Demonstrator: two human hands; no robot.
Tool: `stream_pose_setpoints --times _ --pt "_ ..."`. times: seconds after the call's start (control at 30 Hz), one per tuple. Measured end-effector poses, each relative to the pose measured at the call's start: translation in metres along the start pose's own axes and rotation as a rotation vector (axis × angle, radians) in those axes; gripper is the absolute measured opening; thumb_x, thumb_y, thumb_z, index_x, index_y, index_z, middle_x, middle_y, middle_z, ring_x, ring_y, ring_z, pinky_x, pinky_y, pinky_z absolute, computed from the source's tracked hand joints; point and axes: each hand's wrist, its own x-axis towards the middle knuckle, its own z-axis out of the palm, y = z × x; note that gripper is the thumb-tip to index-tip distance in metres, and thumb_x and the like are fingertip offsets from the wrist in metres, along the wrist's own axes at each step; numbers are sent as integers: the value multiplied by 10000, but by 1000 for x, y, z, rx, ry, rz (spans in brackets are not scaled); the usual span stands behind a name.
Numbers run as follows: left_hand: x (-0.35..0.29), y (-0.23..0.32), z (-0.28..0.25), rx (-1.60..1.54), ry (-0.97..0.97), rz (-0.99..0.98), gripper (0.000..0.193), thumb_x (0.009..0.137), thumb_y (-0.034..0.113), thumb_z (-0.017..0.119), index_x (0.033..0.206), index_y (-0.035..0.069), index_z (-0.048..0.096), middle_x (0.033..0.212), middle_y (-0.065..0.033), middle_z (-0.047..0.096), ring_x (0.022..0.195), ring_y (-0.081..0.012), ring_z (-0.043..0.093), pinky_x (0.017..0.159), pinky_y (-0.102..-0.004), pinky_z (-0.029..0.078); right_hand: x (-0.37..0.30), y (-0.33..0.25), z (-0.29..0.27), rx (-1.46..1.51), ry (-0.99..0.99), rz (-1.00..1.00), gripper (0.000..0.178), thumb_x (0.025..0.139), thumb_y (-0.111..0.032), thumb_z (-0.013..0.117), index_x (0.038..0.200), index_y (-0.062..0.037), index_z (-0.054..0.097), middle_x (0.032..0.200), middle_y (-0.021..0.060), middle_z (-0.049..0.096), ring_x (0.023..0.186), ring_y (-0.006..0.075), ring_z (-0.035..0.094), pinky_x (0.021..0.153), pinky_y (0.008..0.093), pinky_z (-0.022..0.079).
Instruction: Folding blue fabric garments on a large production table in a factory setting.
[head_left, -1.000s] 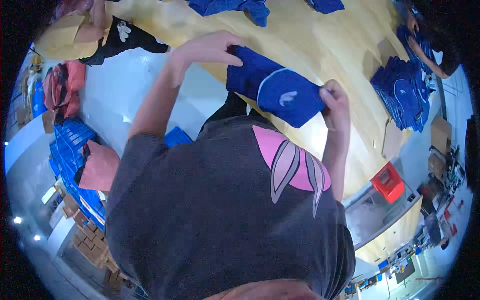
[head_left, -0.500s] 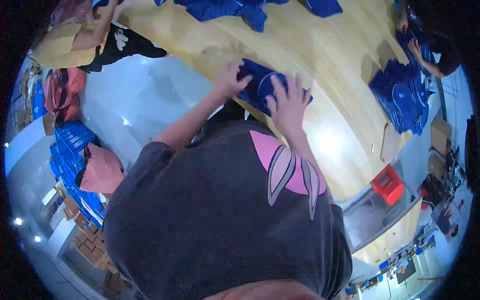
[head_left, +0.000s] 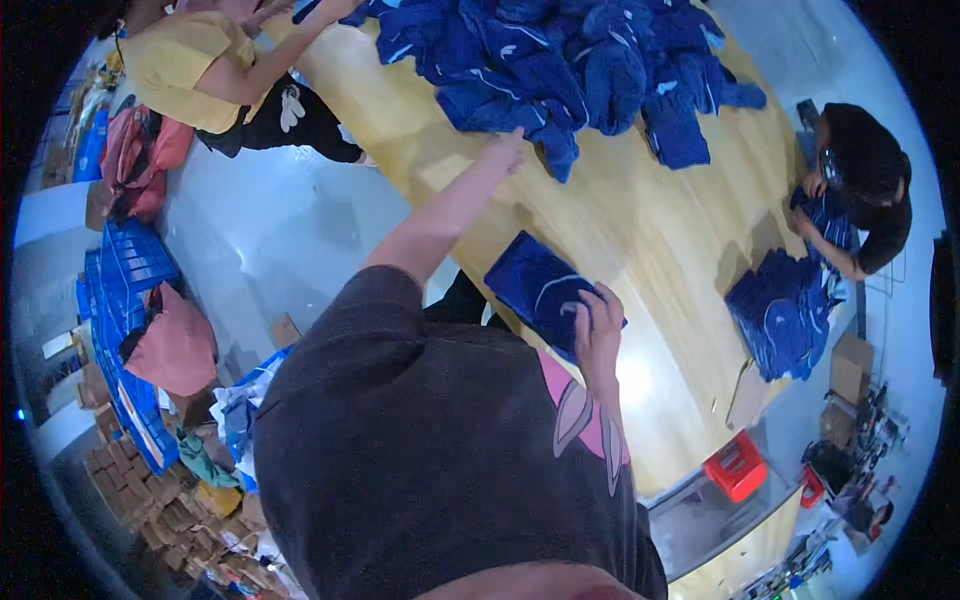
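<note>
A folded navy blue garment (head_left: 530, 280) with a thin pale curved line lies on the table's near edge. My right hand (head_left: 600, 325) rests on its right end, fingers apart and slightly bent. My left arm stretches forward, and my left hand (head_left: 507, 153) is at the near edge of a big heap of loose navy garments (head_left: 540, 70) with pale piping. Whether its fingers hold any cloth is too small and blurred to make out.
The pale wooden table (head_left: 600, 220) runs diagonally. At right, a person in black (head_left: 870, 190) handles navy cloth beside a stack of navy garments (head_left: 775, 315). A person in yellow (head_left: 190, 60) works at far left. A red bin (head_left: 735, 467) stands by the lower right.
My left hand has left the folded garment and reached forward to the heap. My right hand stays on the folded garment. The view has tilted, showing more of the heap.
</note>
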Motion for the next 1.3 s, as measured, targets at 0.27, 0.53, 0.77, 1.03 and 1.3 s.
stream_pose_setpoints --times 0.27,0.53,0.77,1.03,1.3 --pt "77 -26 23 -778 353 60 277 793 116 656 1049 15 629 884 -119 666 753 -193 602 664 -293 488 45 -5 -11 177 155 336 153 917 -15 559 1043 -2 644 1050 124 633 976 267 609 882 330 476" --pt "-30 106 -17 -492 -215 -23 324 750 78 670 1064 4 638 910 -86 686 786 -199 622 788 -261 494 85 8 -37 334 311 628 233 953 -134 575 1118 16 644 1070 111 661 977 211 620 857 294 487" --pt "-64 203 13 -252 -716 196 326 796 21 627 1119 -23 641 1001 -81 699 858 -163 631 804 -273 504 153 -2 -38 1055 138 455 592 946 -300 589 1391 54 420 1223 238 572 1053 305 603 894 383 514" --pt "-87 209 90 -280 -810 279 238 884 69 638 1108 -10 642 975 -53 693 821 -122 617 742 -223 497 150 -28 -83 747 443 422 291 890 -129 640 1123 43 616 926 106 679 789 173 609 765 266 501" --pt "-161 232 141 -687 -1010 -201 187 944 133 610 1067 -2 646 936 -68 696 734 -140 636 662 -218 500 50 6 -141 836 532 206 231 923 -172 619 1052 18 643 819 60 638 775 144 583 748 243 473"
